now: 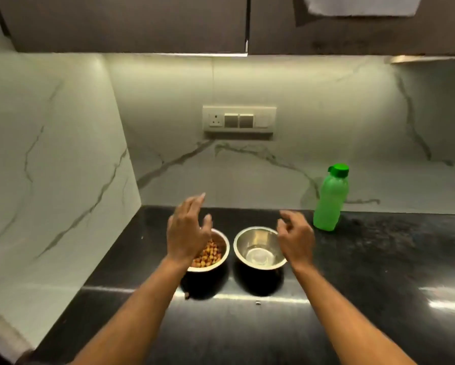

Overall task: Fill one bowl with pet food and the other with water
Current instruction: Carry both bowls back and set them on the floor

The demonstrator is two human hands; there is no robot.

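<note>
Head view looks down on a dark, glossy desk (379, 259) set against a marble-patterned wall. Two steel bowls stand side by side near the middle, just apart from each other. The left bowl (222, 248) holds brown pet food (210, 255), heaped toward its near-left side. The right bowl (258, 246) shows a shiny bottom (whether clear water lies in it cannot be told).

The left hand (186, 233) hovers over the far-left rim of the food bowl, fingers spread and relaxed, grasping nothing. The right hand (296, 237) hangs over the right rim of the other bowl, its fingers loosely curled and holding nothing.

A green bottle (330, 200) with its green cap (339, 169) on stands upright at the far right of the bowls, close to the wall. A switch panel (239, 121) sits on the wall above the bowls. Two small crumbs lie on the desk nearer than the bowls.
</note>
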